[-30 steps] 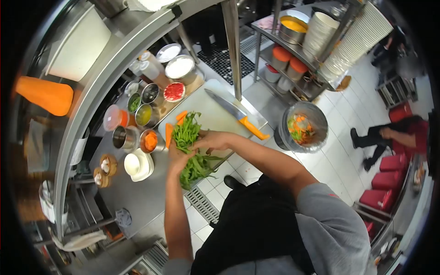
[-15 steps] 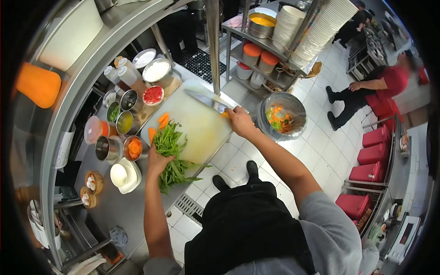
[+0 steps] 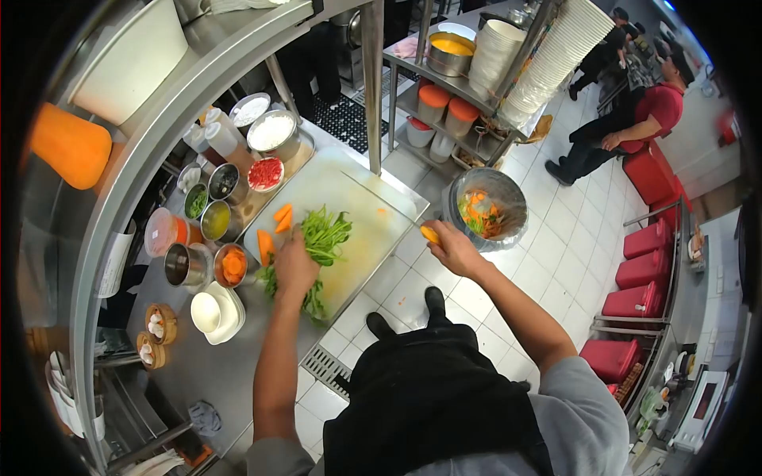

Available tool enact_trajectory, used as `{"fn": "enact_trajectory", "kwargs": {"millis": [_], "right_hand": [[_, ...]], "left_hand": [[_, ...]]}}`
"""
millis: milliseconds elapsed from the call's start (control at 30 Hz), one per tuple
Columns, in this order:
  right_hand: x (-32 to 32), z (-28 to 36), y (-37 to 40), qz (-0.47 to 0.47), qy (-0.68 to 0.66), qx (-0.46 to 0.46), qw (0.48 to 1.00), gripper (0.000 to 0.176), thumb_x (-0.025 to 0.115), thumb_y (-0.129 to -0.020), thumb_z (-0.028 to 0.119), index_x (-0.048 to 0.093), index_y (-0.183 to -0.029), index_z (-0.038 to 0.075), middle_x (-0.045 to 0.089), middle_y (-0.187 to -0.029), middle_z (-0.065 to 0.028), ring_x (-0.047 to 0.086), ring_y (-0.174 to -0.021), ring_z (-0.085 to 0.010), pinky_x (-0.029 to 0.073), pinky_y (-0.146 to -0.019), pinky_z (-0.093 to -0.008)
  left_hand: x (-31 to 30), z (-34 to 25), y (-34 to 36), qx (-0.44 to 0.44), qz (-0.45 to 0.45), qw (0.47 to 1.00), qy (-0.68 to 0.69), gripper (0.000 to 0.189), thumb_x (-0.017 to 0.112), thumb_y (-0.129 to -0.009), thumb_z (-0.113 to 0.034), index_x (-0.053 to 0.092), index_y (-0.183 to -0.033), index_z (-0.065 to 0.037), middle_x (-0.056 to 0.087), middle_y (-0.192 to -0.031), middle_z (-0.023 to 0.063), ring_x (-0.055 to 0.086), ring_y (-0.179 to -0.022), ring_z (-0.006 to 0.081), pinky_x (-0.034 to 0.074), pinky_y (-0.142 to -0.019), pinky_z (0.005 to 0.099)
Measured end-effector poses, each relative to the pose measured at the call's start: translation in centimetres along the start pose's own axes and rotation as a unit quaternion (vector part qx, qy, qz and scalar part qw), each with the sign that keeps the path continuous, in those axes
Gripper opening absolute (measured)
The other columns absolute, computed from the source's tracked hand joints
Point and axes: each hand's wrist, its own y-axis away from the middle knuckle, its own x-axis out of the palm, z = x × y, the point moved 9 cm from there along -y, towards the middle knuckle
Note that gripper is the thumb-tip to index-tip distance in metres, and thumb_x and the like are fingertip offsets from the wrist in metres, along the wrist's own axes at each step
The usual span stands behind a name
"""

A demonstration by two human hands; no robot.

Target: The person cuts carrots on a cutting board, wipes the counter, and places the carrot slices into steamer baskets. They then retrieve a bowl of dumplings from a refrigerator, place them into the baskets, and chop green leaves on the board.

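Greens (image 3: 327, 232) pinned on the cutting board (image 3: 373, 208), knife (image 3: 429, 234) off at 3 o'clock
The greens lie with their long axis from 1 to 7 o'clock. The left hand (image 3: 295, 266) is on their lower half, fingers curled down over them. The right hand (image 3: 454, 247) is closed round the knife's orange handle.

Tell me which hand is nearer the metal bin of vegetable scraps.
Right. The right hand, holding an orange knife handle, is just beside the bin; the left hand rests on the greens on the cutting board, farther off.
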Motion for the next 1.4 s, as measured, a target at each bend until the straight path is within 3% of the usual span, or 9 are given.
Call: {"fn": "enact_trajectory", "kwargs": {"millis": [167, 300, 467, 533, 667, 867, 933, 1033, 1400], "right_hand": [[-1.3, 0.1, 4.9, -0.089, 0.116, 0.04, 0.988, 0.042, 0.067, -0.087, 0.004, 0.058, -0.127, 0.015, 0.055, -0.108, -0.0158, 0.064, -0.086, -0.0386, 0.054, -0.07, -0.0472], [-0.6, -2.0, 8.5, -0.118, 0.091, 0.081, 0.985, 0.043, 0.07, -0.087, 0.006, 0.059, -0.126, 0.016, 0.055, -0.108, -0.0132, 0.062, -0.088, -0.0353, 0.054, -0.072, -0.0442], [-1.4, -5.0, 10.6, -0.172, -0.087, 0.086, 0.977, 0.025, 0.065, -0.098, 0.015, 0.059, -0.12, 0.006, 0.059, -0.085, -0.0099, 0.063, -0.072, -0.02, 0.052, -0.061, -0.0353], [1.6, -9.6, 11.8, -0.087, -0.341, 0.292, 0.89, 0.022, 0.06, -0.103, 0.023, 0.06, -0.115, 0.005, 0.059, -0.075, -0.0048, 0.056, -0.057, -0.0105, 0.047, -0.05, -0.0284], [5.5, -11.2, 8.0, -0.075, -0.441, 0.271, 0.853, 0.028, 0.056, -0.106, 0.033, 0.06, -0.106, 0.006, 0.058, -0.068, -0.0025, 0.05, -0.047, -0.0081, 0.041, -0.042, -0.024], [10.6, -11.9, 5.2, -0.028, -0.455, 0.246, 0.855, 0.032, 0.056, -0.105, 0.036, 0.059, -0.095, 0.006, 0.054, -0.065, -0.0007, 0.047, -0.046, -0.0081, 0.038, -0.042, -0.0251], [9.7, -18.7, 11.5, -0.044, -0.34, 0.281, 0.896, 0.035, 0.058, -0.104, 0.037, 0.059, -0.088, 0.006, 0.051, -0.064, 0.0008, 0.044, -0.047, -0.0068, 0.035, -0.042, -0.0258], [2.9, -23.2, 24.8, -0.03, -0.266, 0.453, 0.851, 0.04, 0.061, -0.102, 0.042, 0.062, -0.085, 0.006, 0.047, -0.056, 0.0014, 0.04, -0.043, -0.0073, 0.031, -0.039, -0.0271], [-1.4, -9.1, 18.5, -0.034, -0.328, 0.322, 0.887, 0.029, 0.056, -0.105, 0.03, 0.06, -0.096, 0.003, 0.057, -0.066, -0.0025, 0.049, -0.048, -0.0082, 0.041, -0.044, -0.0245]], "left_hand": [[5.1, -2.9, -0.2, 0.076, -0.002, 0.968, -0.239, 0.134, 0.092, -0.059, -0.05, 0.019, -0.16, -0.002, 0.055, -0.116, 0.0153, 0.054, -0.107, 0.0304, 0.04, -0.091, 0.0429], [5.1, -3.3, 0.8, 0.08, -0.046, 0.981, -0.17, 0.148, 0.093, -0.048, -0.061, 0.016, -0.159, 0.0, 0.053, -0.117, 0.0172, 0.052, -0.108, 0.0329, 0.039, -0.094, 0.0451], [5.2, -2.0, -0.1, 0.067, -0.013, 0.992, -0.106, 0.148, 0.095, -0.049, -0.055, 0.013, -0.159, 0.0, 0.049, -0.133, 0.0244, 0.046, -0.125, 0.0403, 0.034, -0.108, 0.0523], [4.1, -2.2, 0.1, 0.079, -0.02, 0.99, -0.116, 0.15, 0.096, -0.048, -0.053, 0.011, -0.16, 0.0, 0.045, -0.139, 0.0271, 0.042, -0.132, 0.0429, 0.03, -0.113, 0.0545], [1.4, -3.7, -0.3, 0.056, 0.029, 0.992, -0.106, 0.148, 0.098, -0.045, -0.05, 0.016, -0.158, -0.002, 0.038, -0.149, 0.0298, 0.036, -0.141, 0.0452, 0.023, -0.12, 0.0567], [2.2, -2.5, -0.1, 0.053, 0.034, 0.992, -0.113, 0.145, 0.099, -0.044, -0.047, 0.02, -0.156, 0.001, 0.038, -0.149, 0.0299, 0.035, -0.141, 0.045, 0.024, -0.12, 0.0562], [2.4, -2.2, -0.6, 0.052, 0.026, 0.992, -0.113, 0.144, 0.1, -0.044, -0.043, 0.022, -0.155, 0.003, 0.038, -0.15, 0.0304, 0.035, -0.142, 0.0451, 0.025, -0.12, 0.0564], [2.6, -1.0, -0.3, 0.042, 0.029, 0.992, -0.114, 0.139, 0.099, -0.044, -0.044, 0.027, -0.152, 0.006, 0.037, -0.15, 0.0303, 0.034, -0.142, 0.0455, 0.026, -0.119, 0.0565], [-0.1, -3.5, 0.1, 0.115, 0.003, 0.993, -0.013, 0.14, 0.099, -0.042, -0.047, 0.03, -0.149, 0.01, 0.042, -0.15, 0.0302, 0.036, -0.143, 0.0437, 0.021, -0.122, 0.0535]]}}
